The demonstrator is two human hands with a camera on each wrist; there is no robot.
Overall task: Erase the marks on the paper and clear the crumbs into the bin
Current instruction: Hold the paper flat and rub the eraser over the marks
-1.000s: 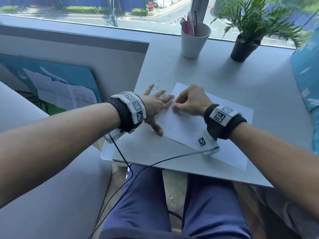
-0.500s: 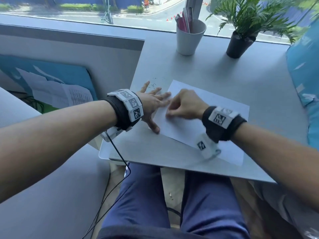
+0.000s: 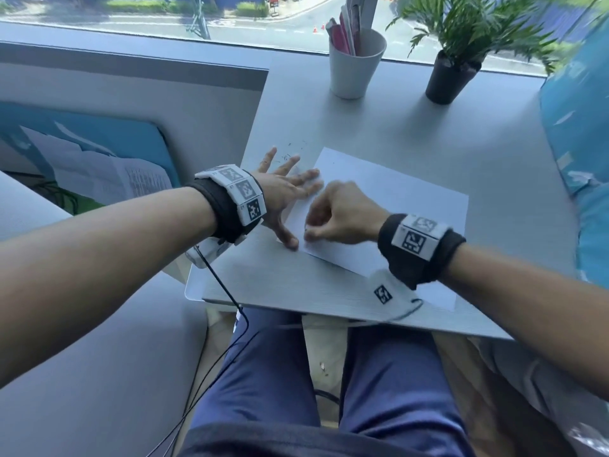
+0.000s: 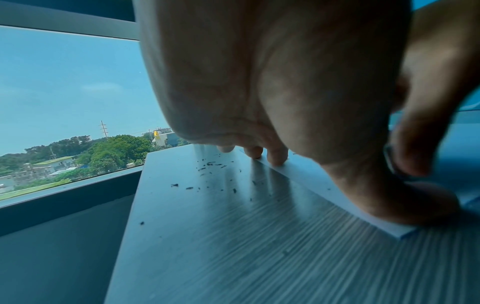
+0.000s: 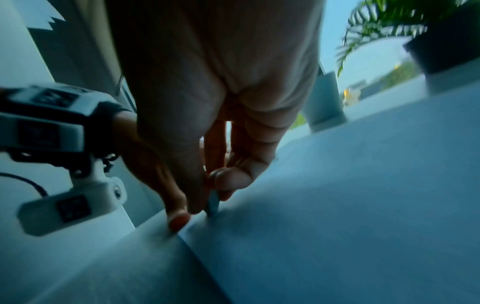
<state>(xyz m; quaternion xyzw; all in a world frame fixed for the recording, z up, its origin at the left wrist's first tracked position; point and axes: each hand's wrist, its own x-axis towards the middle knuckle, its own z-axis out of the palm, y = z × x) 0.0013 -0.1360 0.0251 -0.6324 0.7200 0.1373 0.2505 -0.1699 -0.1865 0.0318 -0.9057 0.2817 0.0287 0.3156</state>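
My right hand (image 3: 342, 216) is blurred; its curled fingers pinch a small eraser (image 5: 213, 202) I can barely make out, tip on the paper (image 3: 395, 206) beside my left thumb. My left hand (image 3: 283, 196) lies flat, fingers spread — fingertips pinning the paper's edge. Crumbs (image 4: 207, 164) lie scattered just past them on the desk (image 3: 428, 133) — wristband codes unreadable.

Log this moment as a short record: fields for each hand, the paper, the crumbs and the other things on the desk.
left hand: spread flat, pressing the paper's left edge
right hand: pinching a small eraser, tip on the paper
paper: white sheet lying flat on the desk
crumbs: dark specks on the desk left of the paper
cup: white, holding pens, by the window
plant: in a black pot
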